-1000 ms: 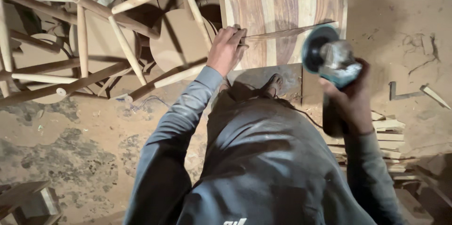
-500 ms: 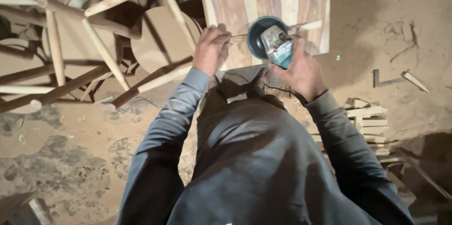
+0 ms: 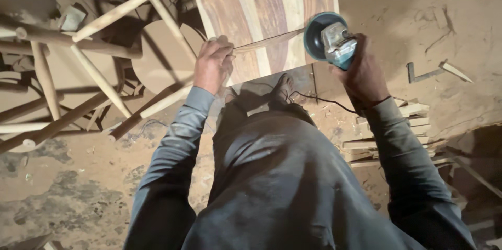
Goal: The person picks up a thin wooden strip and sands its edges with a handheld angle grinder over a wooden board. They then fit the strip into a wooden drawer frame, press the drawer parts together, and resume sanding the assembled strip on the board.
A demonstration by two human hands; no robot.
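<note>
Your left hand (image 3: pixel 213 64) closed around a thin wooden stick (image 3: pixel 269 41), your right hand (image 3: pixel 361 72) gripping a teal angle grinder (image 3: pixel 330 41) at the stick's far end, striped wooden panel (image 3: pixel 272 9) beneath.

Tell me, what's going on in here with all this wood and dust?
A person stands on a dusty floor, seen from their own head looking down. The left hand grips one end of a thin wooden stick, and the right hand holds a grinder with its round disc at the stick's other end. Under them lies a striped wooden panel. Pale chair frames are heaped on the left, and a stack of short wooden slats sits on the right.
</note>
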